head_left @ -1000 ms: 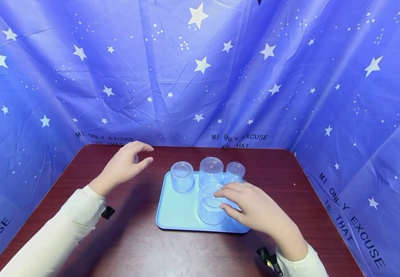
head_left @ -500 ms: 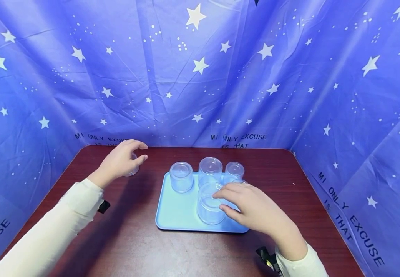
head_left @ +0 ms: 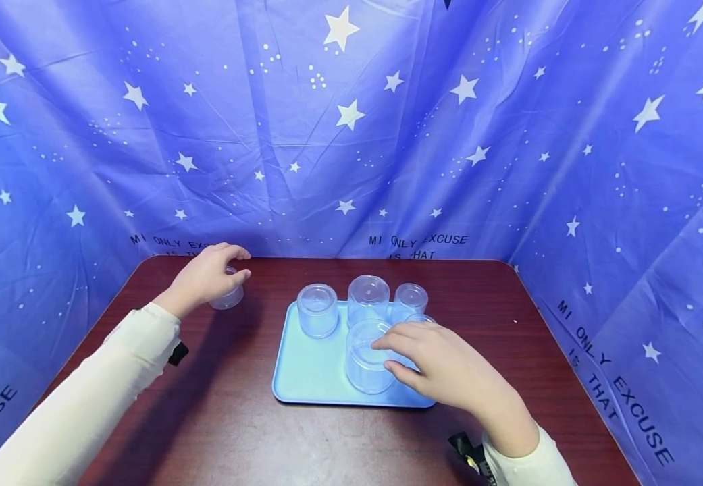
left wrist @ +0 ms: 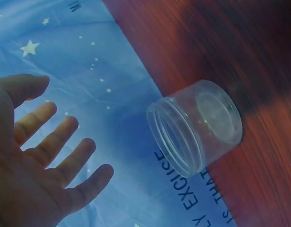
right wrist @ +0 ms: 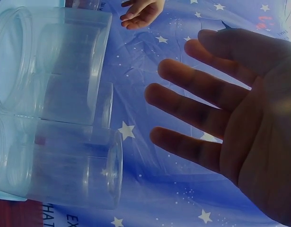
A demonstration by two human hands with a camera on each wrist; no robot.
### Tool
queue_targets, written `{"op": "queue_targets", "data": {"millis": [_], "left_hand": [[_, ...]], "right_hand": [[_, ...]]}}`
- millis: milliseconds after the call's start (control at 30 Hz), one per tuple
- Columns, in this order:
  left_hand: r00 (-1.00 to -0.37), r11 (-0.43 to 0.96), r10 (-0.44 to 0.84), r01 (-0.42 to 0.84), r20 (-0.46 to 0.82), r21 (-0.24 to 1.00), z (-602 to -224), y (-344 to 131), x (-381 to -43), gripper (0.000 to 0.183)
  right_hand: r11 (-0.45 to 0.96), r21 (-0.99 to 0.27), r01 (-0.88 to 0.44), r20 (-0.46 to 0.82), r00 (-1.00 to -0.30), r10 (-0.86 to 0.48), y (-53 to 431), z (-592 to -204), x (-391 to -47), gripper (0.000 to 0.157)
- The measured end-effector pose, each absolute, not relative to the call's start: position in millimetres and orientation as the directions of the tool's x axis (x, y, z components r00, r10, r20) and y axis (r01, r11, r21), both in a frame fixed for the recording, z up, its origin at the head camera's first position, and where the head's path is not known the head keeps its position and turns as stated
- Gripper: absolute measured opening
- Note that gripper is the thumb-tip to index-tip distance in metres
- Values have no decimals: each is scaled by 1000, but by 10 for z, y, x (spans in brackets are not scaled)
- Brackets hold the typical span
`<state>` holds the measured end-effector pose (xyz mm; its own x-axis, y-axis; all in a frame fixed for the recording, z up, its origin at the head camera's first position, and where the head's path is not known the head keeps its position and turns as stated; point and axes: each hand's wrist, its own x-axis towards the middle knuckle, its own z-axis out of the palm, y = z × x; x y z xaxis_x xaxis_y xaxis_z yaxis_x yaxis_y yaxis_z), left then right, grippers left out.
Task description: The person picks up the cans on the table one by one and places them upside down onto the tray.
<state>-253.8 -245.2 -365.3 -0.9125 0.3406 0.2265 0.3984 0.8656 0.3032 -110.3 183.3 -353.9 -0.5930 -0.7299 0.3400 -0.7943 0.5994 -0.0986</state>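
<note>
My left hand (head_left: 208, 277) hovers at the table's far left with its fingers spread and nothing in them. Just beneath it a clear plastic jar (head_left: 227, 297) stands on the table, partly hidden by the hand. In the left wrist view this jar (left wrist: 197, 127) is apart from the fingers, its threaded rim towards the curtain side. My right hand (head_left: 448, 364), fingers loosely extended, hovers over the right part of a light blue tray (head_left: 311, 378), overlapping a wide clear jar (head_left: 366, 364) in the head view. The right wrist view shows a gap between fingertips and jars.
Along the tray's back are a jar on the left (head_left: 317, 310), a taller jar (head_left: 368, 300) in the middle and a small jar (head_left: 410, 300) on the right. Another jar (head_left: 419, 317) is mostly behind the right hand. A starry curtain (head_left: 302, 135) encloses the dark red table (head_left: 242, 432).
My left hand has shifted left, uncovering more of the jar beneath it. The right hand and the jars on the tray hold their places.
</note>
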Motion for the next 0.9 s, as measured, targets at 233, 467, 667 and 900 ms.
{"op": "queue_targets", "data": {"millis": [233, 467, 667, 900], "left_hand": [[-941, 897, 312, 338, 135, 285, -3685, -2504, -2601, 40], [-944, 916, 316, 329, 93, 229, -3775, -2579, -2688, 43], [-947, 922, 314, 322, 71, 217, -3830, -2622, -2750, 43], [-950, 927, 312, 304, 1, 221, -3861, -2641, -2812, 47]], "right_hand": [[608, -115, -785, 313, -610, -728, 1832, -3532, -1098, 26], [602, -113, -791, 310, -603, -735, 1837, -3553, -1102, 27], [592, -106, -799, 307, -593, -745, 1834, -3552, -1108, 27], [592, -102, -800, 304, -591, -747, 1839, -3558, -1099, 26]]}}
